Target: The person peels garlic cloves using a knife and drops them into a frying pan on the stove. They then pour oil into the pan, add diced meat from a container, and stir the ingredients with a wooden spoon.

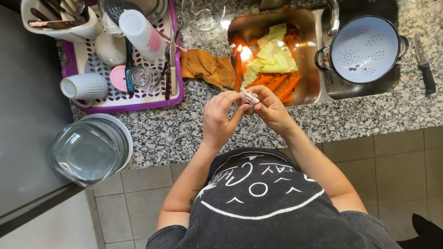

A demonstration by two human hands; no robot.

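Small pale, papery-skinned piece [249, 96], perhaps a garlic clove. Pinched between the fingertips of both hands, above the granite counter edge. Just at 6 o'clock of the sink.

Speckled granite counter [184, 129], purple drying tray [177, 94], orange cloth [207, 67], knife [424, 64]

Both hands meet over counter [184, 133] edge: left hand [220, 121], right hand [271, 109], small peeled piece [249, 96] pinched between them. Sink [308, 55] just behind hands, vegetable scraps [272, 62] in it. Colander [364, 48] in sink's right part. Knife [423, 62] on counter far right. Cloth [207, 68] left of sink. Drying rack [120, 60] further left, mug [84, 86] lying on it. Stacked glass lids [90, 150] at counter's near-left edge.
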